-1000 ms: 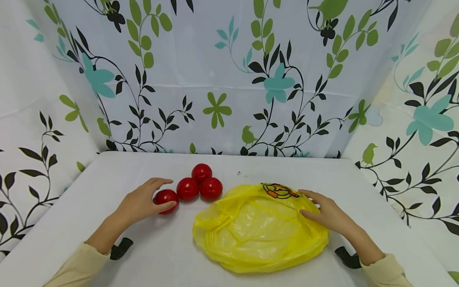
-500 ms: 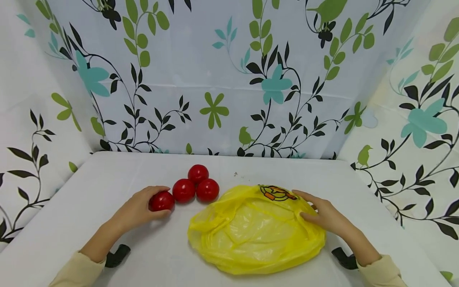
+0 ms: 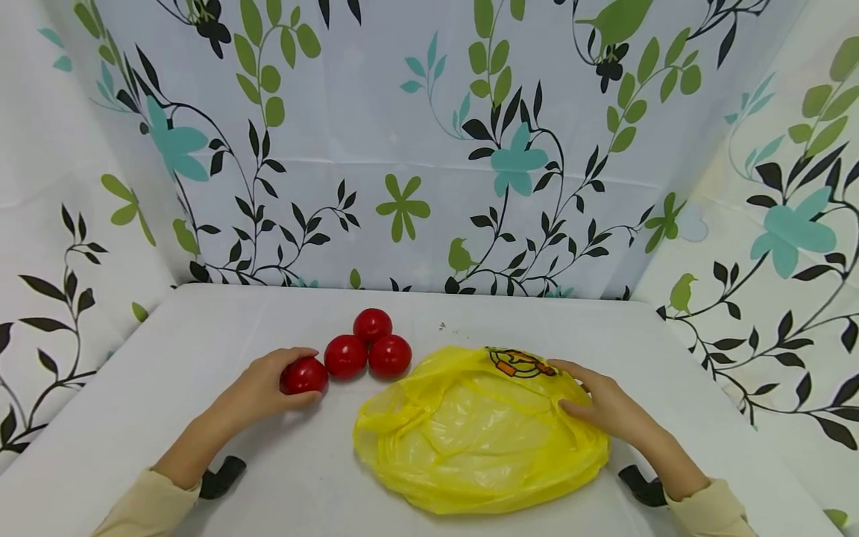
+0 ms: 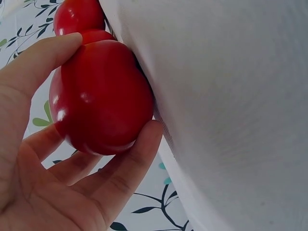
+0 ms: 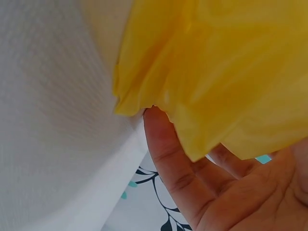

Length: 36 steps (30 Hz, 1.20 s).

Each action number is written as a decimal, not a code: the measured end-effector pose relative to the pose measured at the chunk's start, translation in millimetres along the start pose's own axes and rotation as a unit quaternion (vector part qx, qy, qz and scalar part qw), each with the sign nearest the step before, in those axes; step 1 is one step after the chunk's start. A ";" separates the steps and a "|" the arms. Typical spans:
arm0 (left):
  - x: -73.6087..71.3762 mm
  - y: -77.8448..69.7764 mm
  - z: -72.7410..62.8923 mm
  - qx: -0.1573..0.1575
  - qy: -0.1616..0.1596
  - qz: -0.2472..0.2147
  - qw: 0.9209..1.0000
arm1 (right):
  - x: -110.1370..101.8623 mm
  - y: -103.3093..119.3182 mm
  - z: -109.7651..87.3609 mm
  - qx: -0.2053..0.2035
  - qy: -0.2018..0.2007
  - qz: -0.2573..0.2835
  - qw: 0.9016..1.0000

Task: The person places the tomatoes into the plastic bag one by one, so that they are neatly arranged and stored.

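My left hand [image 3: 258, 388] has its thumb and fingers around a shiny red ball [image 3: 304, 375] on the table. In the left wrist view, the thumb lies on one side of that red ball [image 4: 103, 101] and the fingertips on the other. Just beyond it, three more red balls [image 3: 345, 356] sit close together. A crumpled yellow plastic bag [image 3: 483, 440] lies to their right. My right hand [image 3: 614, 403] holds the right side of this bag between thumb and fingers. In the right wrist view, the fingers go behind the yellow plastic [image 5: 216, 72] and the thumb is mostly hidden.
Everything lies on a white-covered table [image 3: 295, 477]. A white cloth with leaf and flower prints [image 3: 403, 142] hangs at the back and both sides. A black piece [image 3: 224, 477] shows beside the left wrist, and another black piece [image 3: 642, 486] beside the right.
My left fingers and thumb have come down around the nearest red ball. The right fingers have drawn in slightly on the bag's edge. Bag and balls stay in place.
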<state>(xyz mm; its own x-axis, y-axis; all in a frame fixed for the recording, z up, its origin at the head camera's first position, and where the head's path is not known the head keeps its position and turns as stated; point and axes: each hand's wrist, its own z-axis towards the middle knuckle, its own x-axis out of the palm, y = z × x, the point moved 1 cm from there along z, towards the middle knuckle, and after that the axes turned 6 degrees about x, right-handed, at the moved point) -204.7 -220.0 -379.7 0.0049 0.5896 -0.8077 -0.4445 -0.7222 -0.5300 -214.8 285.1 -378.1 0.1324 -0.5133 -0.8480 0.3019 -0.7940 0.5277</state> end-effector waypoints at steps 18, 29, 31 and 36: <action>-3.5 -4.7 -1.1 0.009 -0.018 0.010 1.000 | -3.1 3.6 -1.1 0.007 0.008 -0.007 1.000; -4.2 -8.5 0.2 0.018 -0.018 0.020 0.999 | -1.4 3.0 -3.3 0.007 0.008 -0.003 1.000; -4.5 -9.9 0.5 0.018 -0.020 0.020 0.999 | -1.6 3.5 -3.4 0.005 0.006 -0.003 1.000; -5.2 -15.4 1.3 0.021 -0.025 0.023 0.999 | -1.9 3.7 -2.0 0.009 0.007 0.001 1.000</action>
<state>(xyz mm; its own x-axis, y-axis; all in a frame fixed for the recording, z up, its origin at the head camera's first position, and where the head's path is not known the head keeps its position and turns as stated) -199.0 -211.5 -367.0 -0.0606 0.5747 -0.8161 -0.4809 -0.7333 -0.4807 -212.0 283.7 -374.7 0.1454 -0.5100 -0.8478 0.2848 -0.7991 0.5295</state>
